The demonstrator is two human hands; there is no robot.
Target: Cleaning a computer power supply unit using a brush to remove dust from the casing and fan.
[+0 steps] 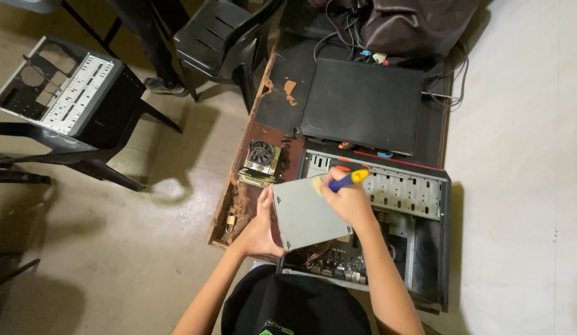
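My left hand (261, 226) grips the left edge of a grey metal box, a power supply unit (307, 214), and holds it tilted above an open computer case (425, 205). My right hand (349, 198) is closed around a screwdriver with a blue and yellow handle (347, 180), pressed at the box's upper edge. The case lies flat on a worn dark wooden table (270, 118), its circuit board (338, 257) showing below the box.
A fan with a metal heat sink (260, 160) and a small padlock (229, 221) lie on the table's left side. A black flat device (363, 105) and cables sit at the back. Black chairs stand left, one bearing an empty computer case (59, 87).
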